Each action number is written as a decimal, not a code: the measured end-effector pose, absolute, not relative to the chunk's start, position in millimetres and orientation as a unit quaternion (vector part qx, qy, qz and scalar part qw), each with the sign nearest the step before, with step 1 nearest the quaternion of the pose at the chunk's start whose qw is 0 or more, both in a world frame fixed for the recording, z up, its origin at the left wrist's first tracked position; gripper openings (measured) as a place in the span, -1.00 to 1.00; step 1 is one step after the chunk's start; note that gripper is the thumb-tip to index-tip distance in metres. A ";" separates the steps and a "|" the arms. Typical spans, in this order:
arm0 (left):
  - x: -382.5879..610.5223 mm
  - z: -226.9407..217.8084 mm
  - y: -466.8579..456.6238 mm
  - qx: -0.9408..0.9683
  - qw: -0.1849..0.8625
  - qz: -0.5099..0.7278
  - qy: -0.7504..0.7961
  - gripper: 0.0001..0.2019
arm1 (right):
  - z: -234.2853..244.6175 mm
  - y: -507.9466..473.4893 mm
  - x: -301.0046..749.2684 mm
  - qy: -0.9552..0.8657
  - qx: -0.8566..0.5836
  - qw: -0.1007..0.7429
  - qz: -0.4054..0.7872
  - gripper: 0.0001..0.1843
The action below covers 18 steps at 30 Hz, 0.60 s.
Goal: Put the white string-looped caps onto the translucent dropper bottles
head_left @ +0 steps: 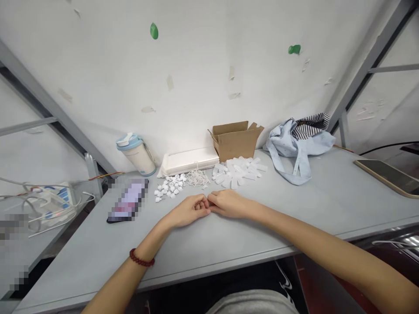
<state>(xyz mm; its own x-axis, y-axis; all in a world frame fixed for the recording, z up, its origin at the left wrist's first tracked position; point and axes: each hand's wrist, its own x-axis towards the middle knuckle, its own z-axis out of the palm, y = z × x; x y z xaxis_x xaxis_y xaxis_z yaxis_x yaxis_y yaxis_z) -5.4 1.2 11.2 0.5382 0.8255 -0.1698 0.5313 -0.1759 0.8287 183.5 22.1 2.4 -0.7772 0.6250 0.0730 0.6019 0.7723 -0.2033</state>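
Note:
My left hand (pixel 191 211) and my right hand (pixel 231 204) meet at the fingertips, low over the front middle of the table. The fingers of both are curled inward, and whatever may be between them is hidden. Just beyond the hands lies a tangle of thin white cords (pixel 198 178). To its left are scattered several small white plastic caps (pixel 170 185). A heap of translucent white plastic pieces (pixel 238 171), long and narrow, spreads behind my right hand. A dark red bracelet is round my left wrist.
An open cardboard box (pixel 238 144) and a flat white stack (pixel 191 160) stand along the wall. A blue-lidded tumbler (pixel 137 155) and a phone (pixel 128 200) are on the left. Rightward lie a light blue cloth bag (pixel 288 150) and a flat dark-screened device (pixel 389 176). Cables (pixel 59 205) crowd the far left.

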 end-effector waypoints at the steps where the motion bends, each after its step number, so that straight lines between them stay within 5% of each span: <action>1: -5.4 13.8 3.2 0.752 0.461 0.146 0.449 -0.78 | 1.7 22.3 183.5 -0.940 -0.324 0.071 0.084 -0.74; 9: -1.2 37.0 33.7 0.715 0.551 -0.028 0.428 -0.72 | -2.7 26.0 185.2 -0.941 -0.310 0.093 0.096 -0.70; 18: -1.8 14.3 27.2 0.690 0.530 0.135 0.474 -0.75 | 0.0 26.5 187.5 -0.935 -0.320 0.094 0.120 -0.80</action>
